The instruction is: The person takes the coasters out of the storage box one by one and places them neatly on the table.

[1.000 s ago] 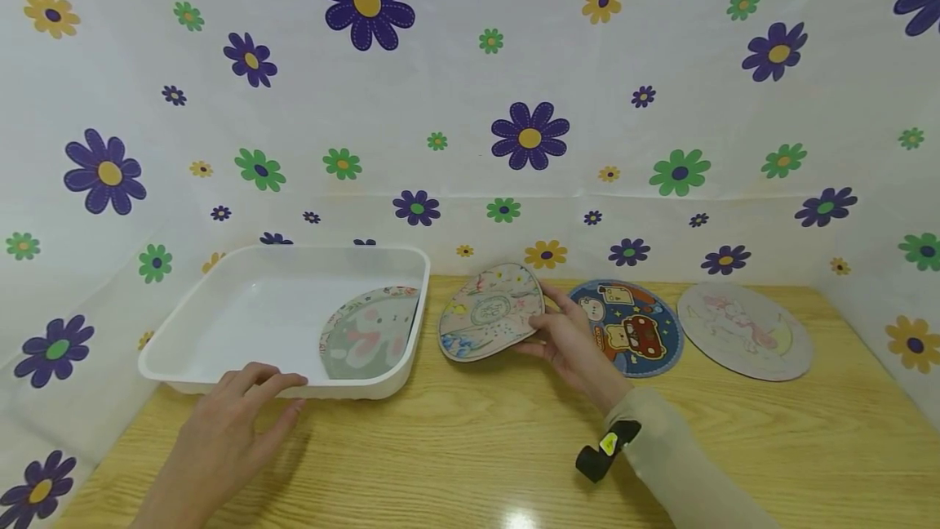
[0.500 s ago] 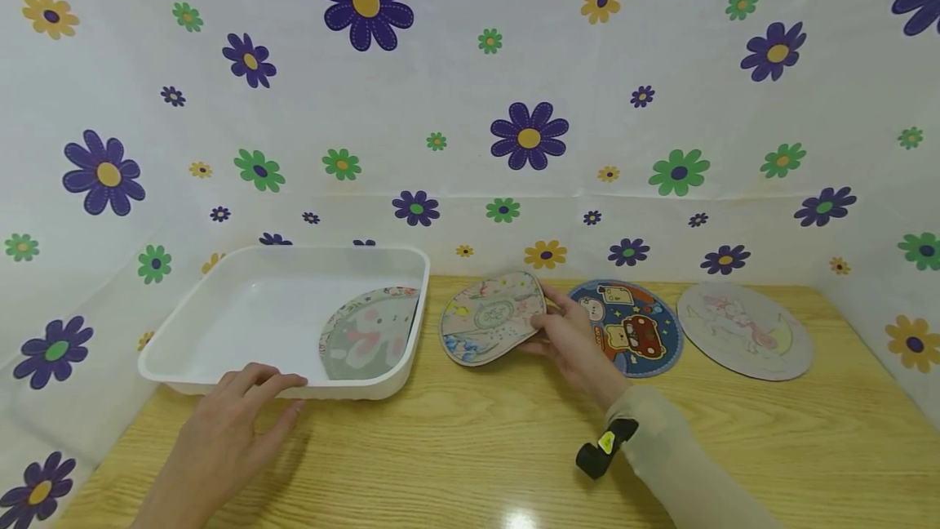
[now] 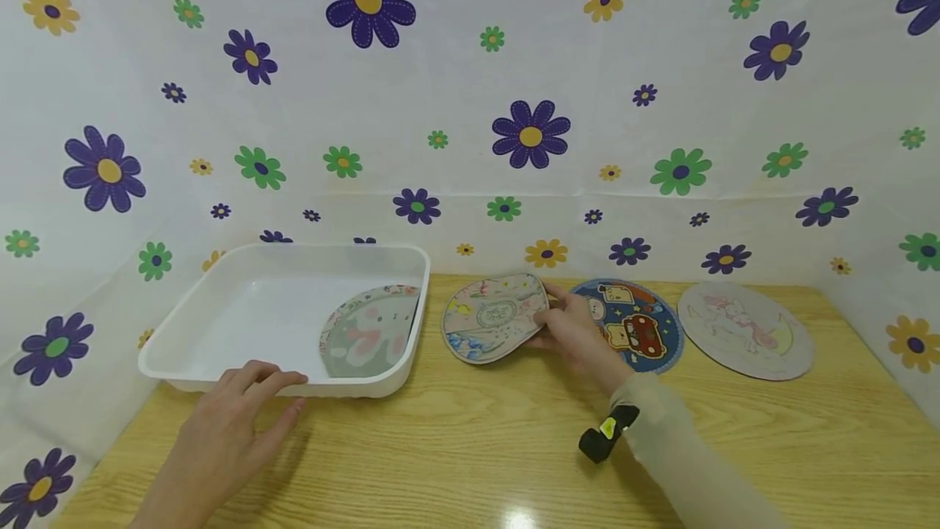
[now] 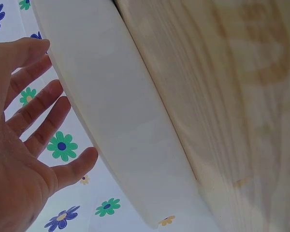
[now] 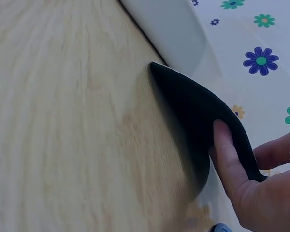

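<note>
In the head view my right hand (image 3: 576,333) pinches the right edge of a round floral mat (image 3: 495,317), thumb on top and fingers beneath. That edge is raised and the mat bends, its left side low near the table. The right wrist view shows its dark underside (image 5: 198,108) with fingers against it. My left hand (image 3: 228,423) rests its fingertips on the front rim of a white plastic tray (image 3: 184,382), fingers loosely bent and spread. In the left wrist view the fingers touch along the tray's edge (image 4: 101,96). Inside the tray's right side lies a grey rabbit mat (image 3: 370,333).
A blue round mat (image 3: 654,337) with cartoon bears lies right of the held mat, partly behind my right hand. Farther right is a pale mat (image 3: 745,329) with a moon picture. The wooden table (image 3: 470,455) meets a flower-printed cloth (image 3: 455,64) behind.
The floral mat has come down a little and shifted slightly right with my right hand still gripping it. My left hand stays at the tray rim.
</note>
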{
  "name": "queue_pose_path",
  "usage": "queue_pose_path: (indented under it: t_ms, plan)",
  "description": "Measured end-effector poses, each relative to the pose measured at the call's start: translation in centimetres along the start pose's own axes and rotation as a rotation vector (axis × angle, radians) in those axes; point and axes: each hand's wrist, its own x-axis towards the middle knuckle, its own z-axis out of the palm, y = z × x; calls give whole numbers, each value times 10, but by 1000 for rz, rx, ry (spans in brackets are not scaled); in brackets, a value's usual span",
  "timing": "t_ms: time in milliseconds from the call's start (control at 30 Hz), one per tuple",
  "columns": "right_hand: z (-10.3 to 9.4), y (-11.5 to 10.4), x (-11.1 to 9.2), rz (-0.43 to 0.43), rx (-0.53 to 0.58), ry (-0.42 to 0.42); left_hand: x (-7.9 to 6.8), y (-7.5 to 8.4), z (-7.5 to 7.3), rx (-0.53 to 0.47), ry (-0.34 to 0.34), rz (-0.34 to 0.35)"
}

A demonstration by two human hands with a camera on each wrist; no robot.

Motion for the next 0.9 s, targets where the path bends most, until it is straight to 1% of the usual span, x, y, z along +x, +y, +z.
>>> queue_pose_path:
  t_ms: [100,233,367,500,567,700,900]
  plan:
    - [-4,-3,3,13,-63,0,1,0,0,2,4,2]
    - [-9,-8,7,9,-184,33,1,1,0,0,17,10]
    - [-15,-14,8,-38,-328,45,2,0,-1,1,19,15]
    - [-23,-16,9,-98,-420,34,2,0,-2,4,11,11]
    - [-25,-16,10,-126,-460,27,2,0,-2,5,9,7]
    - [-29,-15,13,-152,-527,34,1,0,-2,3,5,4]
    - [-33,-11,15,-142,-561,53,0,-1,0,-9,13,9]
